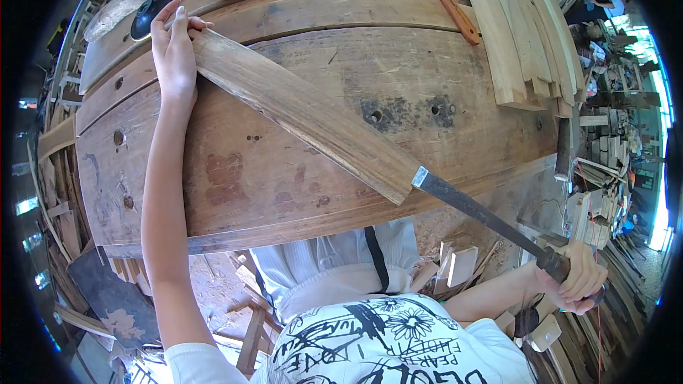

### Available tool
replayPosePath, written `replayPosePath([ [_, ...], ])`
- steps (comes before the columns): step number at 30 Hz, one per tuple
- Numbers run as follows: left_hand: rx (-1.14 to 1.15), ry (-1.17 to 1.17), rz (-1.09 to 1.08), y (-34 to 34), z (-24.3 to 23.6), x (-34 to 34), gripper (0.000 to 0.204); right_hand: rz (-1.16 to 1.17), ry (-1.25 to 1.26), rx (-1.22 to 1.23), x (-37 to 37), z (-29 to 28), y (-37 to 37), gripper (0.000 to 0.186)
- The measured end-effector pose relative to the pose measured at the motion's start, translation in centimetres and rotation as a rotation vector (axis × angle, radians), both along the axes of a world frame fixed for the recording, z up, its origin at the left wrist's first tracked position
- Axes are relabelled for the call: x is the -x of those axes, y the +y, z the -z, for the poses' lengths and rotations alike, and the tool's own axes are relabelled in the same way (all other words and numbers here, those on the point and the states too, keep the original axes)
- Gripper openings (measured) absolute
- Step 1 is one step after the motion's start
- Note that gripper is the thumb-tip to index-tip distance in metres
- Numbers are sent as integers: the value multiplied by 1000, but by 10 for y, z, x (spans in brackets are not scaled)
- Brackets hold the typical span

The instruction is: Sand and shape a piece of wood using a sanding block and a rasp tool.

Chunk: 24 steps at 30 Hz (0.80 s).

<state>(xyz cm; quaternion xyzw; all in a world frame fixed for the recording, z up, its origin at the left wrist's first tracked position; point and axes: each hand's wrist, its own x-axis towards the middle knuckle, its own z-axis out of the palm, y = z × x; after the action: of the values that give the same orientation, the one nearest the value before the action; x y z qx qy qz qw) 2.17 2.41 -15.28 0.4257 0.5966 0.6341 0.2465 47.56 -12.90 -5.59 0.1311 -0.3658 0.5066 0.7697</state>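
At the far left of the workbench (455,128), my left hand (176,57) grips the upper end of a long brown wooden board (306,110). The board slants across the bench top, its lower end close to the near edge. My right hand (580,277) is wrapped round the handle of a long chisel (484,213), off the bench to the right. Its dark blade points up and left, and the bright tip lies beside the board's lower end; whether they touch I cannot tell.
A paintbrush (448,3) with a wooden handle lies at the back of the bench. Several pale wooden planks (509,35) are stacked at the back right. A dark rounded object (151,14) sits beyond my left hand. Bench holes (377,115) dot the top; offcuts (462,265) lie below.
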Motion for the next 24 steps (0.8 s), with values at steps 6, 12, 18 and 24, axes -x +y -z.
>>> replayPosePath([
  [6,-6,40,-8,2,3,3,35,23,43,47,1,8,1,27],
  [12,6,60,-56,0,3,2,38,42,20,52,0,9,1,29],
  [18,29,91,-65,-2,1,3,39,68,18,80,7,18,4,27],
  [24,12,76,-42,2,7,2,39,104,-5,77,14,12,4,24],
])
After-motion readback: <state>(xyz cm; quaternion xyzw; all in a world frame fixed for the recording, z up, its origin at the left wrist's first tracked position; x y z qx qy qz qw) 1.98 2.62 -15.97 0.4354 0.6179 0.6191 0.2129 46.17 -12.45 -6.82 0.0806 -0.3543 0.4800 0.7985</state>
